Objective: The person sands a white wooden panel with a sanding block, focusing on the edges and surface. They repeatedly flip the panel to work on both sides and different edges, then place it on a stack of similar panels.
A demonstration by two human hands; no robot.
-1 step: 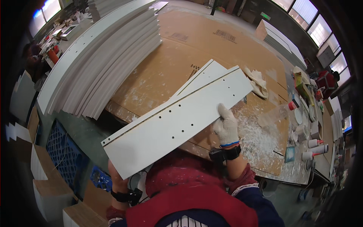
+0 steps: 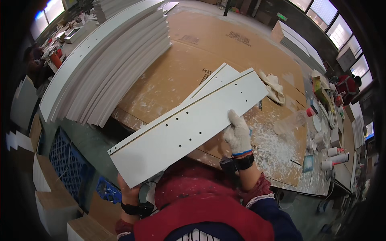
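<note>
A long white board (image 2: 193, 120) with drilled holes and a narrow groove along its far edge lies slantwise in front of me. My right hand (image 2: 238, 134), in a knitted white glove, grips its near edge toward the right end, with the thumb on top. At the lower left end, my left hand (image 2: 128, 189) holds the board from below; its fingers are mostly hidden behind it. Partly covered by this board, a second white board (image 2: 221, 78) rests on the cardboard-covered table (image 2: 193, 60).
A tall stack of white boards (image 2: 116, 64) stands at the left. A cloth glove (image 2: 273, 87) lies past the board's right end. White flakes (image 2: 273, 148) litter the table, with bottles (image 2: 337, 158) at the right edge. A blue pallet (image 2: 68, 164) is on the floor.
The held board has shifted slightly toward the upper left. My right hand has moved a little left with it, and my left hand slightly right and up.
</note>
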